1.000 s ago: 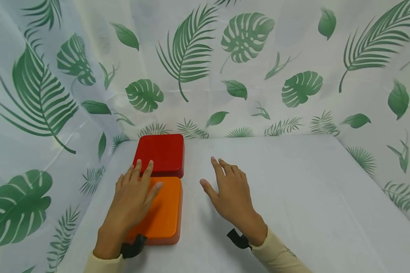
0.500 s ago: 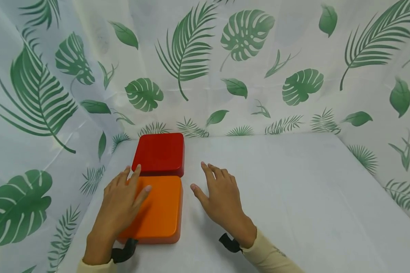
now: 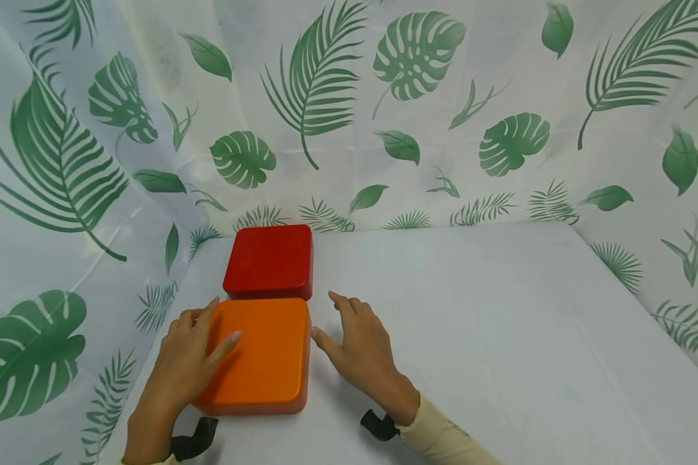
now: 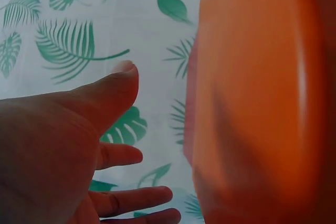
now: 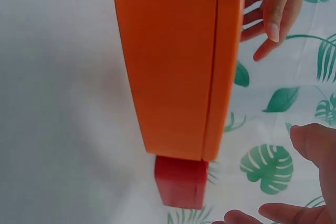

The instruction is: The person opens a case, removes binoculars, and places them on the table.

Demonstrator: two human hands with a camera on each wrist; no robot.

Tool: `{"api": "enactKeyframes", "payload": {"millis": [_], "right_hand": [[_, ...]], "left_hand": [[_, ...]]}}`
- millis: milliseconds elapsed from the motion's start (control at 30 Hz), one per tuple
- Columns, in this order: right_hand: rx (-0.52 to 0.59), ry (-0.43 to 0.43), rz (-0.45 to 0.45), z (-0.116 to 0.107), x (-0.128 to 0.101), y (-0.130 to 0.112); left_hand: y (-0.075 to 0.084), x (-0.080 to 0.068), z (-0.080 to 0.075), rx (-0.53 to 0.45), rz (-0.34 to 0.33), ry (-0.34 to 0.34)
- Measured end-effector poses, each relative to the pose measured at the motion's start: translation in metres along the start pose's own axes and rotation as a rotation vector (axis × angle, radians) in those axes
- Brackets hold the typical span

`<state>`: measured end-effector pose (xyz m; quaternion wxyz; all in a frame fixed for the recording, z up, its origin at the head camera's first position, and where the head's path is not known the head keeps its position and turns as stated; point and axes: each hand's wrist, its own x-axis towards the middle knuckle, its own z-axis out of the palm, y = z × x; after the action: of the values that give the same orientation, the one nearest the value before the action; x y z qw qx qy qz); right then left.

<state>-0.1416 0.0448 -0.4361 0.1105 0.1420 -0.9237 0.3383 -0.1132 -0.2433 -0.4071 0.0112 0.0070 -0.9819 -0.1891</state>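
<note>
Nearest you, at the bottom of the head view, a cream sleeve [image 3: 444,436] covers your right forearm, and a black piece [image 3: 194,442] sits at your left wrist, with a matching one at the right. Your left hand [image 3: 180,361] is at the lower left, fingers spread and lightly bent, thumb reaching over the left part of the orange box [image 3: 262,355]; it grips nothing. Your right hand [image 3: 360,349] is near the lower centre, also spread and holding nothing, its thumb tip just beside the box's right edge. That orange box lies flat left of centre in the lower half, with a seam along its side in the right wrist view. Directly behind it, farther up the frame, lies the red box [image 3: 270,261]; you cannot tell whether the two touch. Both rest on the white table [image 3: 488,336], and a leaf-printed curtain [image 3: 337,187] fills the top.
</note>
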Motion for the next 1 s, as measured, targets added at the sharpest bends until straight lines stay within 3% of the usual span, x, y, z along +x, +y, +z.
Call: {"api": "enactKeyframes", "payload": {"millis": [233, 467, 633, 1000], "right_hand": [[0.083, -0.078, 0.062, 0.009, -0.002, -0.001], [0.259, -0.193, 0.154, 0.017, -0.001, 0.0], [0.375, -0.25, 0.207, 0.022, 0.001, -0.001], [0.471, -0.296, 0.234, 0.034, 0.0, -0.002]], "left_hand": [[-0.016, 0.001, 0.003, -0.051, 0.004, -0.013], [-0.032, 0.003, 0.005, -0.167, 0.002, -0.026], [-0.045, 0.004, 0.005, -0.259, -0.034, -0.084], [-0.068, 0.008, 0.009, -0.463, -0.116, -0.212]]}}
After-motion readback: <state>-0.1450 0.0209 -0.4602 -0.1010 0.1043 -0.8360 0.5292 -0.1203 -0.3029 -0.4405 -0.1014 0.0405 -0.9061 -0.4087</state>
